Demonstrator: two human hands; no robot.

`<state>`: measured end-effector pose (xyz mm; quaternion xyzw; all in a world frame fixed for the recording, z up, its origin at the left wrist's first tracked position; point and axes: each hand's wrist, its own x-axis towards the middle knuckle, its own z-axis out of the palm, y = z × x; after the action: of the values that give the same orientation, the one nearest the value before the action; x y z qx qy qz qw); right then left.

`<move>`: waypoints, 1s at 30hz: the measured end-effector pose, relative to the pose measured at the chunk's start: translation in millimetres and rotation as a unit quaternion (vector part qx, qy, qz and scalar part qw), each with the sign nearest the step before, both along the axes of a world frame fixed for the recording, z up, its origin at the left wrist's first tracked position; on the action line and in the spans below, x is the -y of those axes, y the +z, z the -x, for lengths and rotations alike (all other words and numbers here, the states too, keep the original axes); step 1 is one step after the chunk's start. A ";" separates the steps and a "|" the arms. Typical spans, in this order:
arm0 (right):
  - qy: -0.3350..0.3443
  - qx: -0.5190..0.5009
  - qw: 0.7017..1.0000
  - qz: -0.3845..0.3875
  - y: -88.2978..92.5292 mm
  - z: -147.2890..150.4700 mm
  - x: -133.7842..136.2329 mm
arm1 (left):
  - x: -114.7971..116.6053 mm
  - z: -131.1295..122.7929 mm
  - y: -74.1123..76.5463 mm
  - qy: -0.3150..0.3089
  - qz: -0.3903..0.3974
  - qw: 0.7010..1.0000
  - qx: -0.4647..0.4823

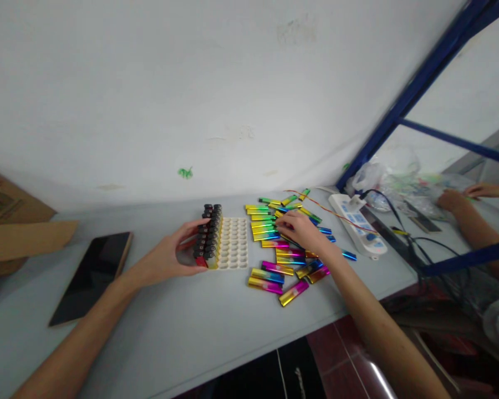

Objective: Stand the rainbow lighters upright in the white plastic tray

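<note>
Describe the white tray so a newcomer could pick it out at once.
On the grey table below the white wall, look between the person's left hand and the scattered metallic tubes. The white tray lies there, black-topped pieces standing upright at its left end. What sets it apart is its grid of round, unfilled pockets.

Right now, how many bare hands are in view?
4: left hand on the black-topped pieces in the white tray, right hand over the shiny tubes, plus a nearer hand and farther hand beyond the blue frame.
</note>
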<state>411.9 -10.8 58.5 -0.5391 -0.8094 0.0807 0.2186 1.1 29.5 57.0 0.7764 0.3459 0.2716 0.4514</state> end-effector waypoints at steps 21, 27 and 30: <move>-0.011 -0.590 0.799 0.117 29.8 55.1 -23.3 | 0.2 -0.5 -0.5 -0.013 0.011 1.000 0.014; 0.007 -0.605 0.782 0.148 43.5 100.5 -29.3 | 1.4 -0.7 0.9 -0.011 0.020 1.000 0.013; -0.019 -0.592 0.781 0.195 34.0 110.9 -25.1 | 2.6 -1.3 1.7 -0.015 0.023 1.000 0.015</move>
<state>301.0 14.3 92.5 -0.4312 -0.4772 0.5362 0.5467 2.4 26.8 58.6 0.7669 0.3332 0.2689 0.4781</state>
